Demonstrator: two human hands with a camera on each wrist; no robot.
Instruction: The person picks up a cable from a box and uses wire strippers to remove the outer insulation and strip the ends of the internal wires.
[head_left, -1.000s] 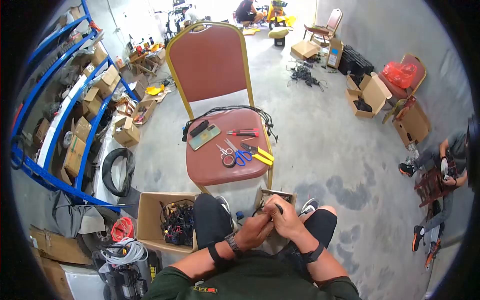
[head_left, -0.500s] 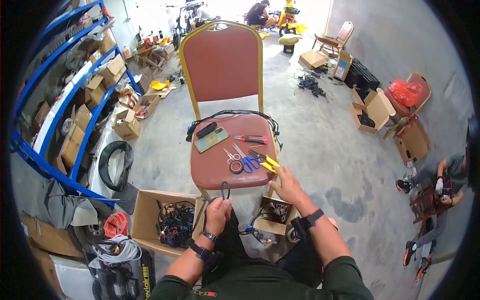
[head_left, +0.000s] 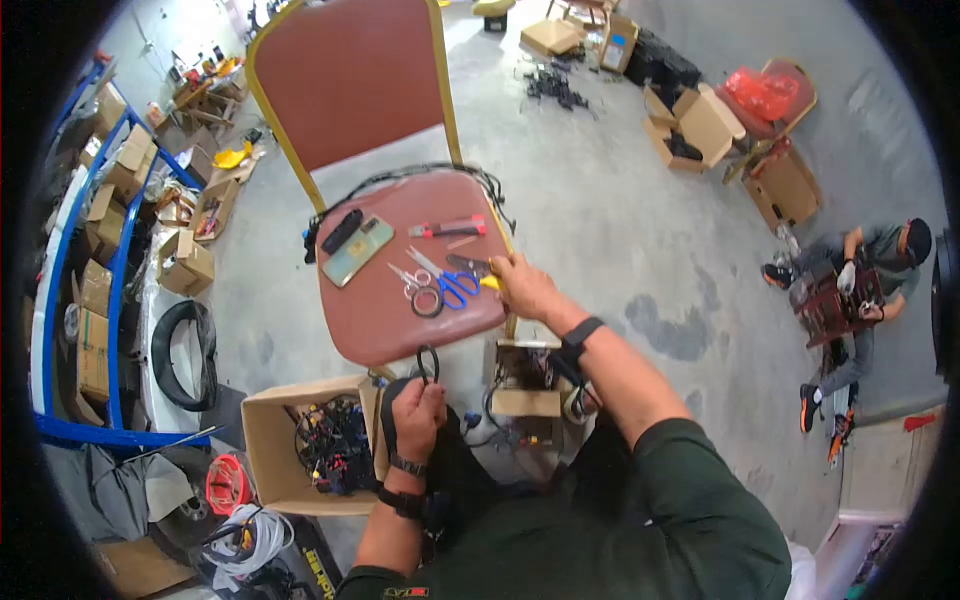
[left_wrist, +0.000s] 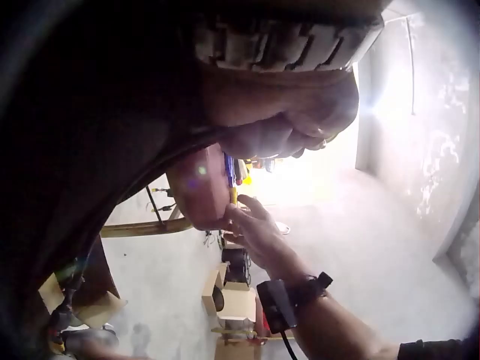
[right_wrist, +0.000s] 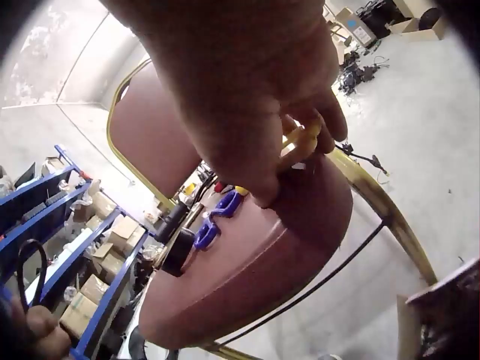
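Observation:
My left hand (head_left: 418, 412) holds a black cable, whose bent loop (head_left: 428, 362) stands up above the fist, just in front of the chair seat (head_left: 365, 325). At the seat's right edge, my right hand (head_left: 530, 290) grips the yellow handles (right_wrist: 301, 144) of a pair of wire strippers (head_left: 466, 264), partly hidden by the fingers. Beside them on the seat lie blue-handled scissors (head_left: 459, 290), small scissors (head_left: 406, 278), a roll of black tape (head_left: 427, 302), a red utility knife (head_left: 448, 229), a phone (head_left: 360, 252) and a black case (head_left: 343, 231).
Black cables (head_left: 400, 176) lie along the back of the seat. A cardboard box (head_left: 262, 450) of tangled wiring stands by my left leg, and a smaller box (head_left: 527, 403) sits below the seat. Blue shelving (head_left: 122, 255) lines the left; a seated person (head_left: 862, 280) works at right.
Both hands were together over the small box; then they parted. The left hand kept the cable, while the right reached the seat and took hold of the wire strippers. The head view has shifted.

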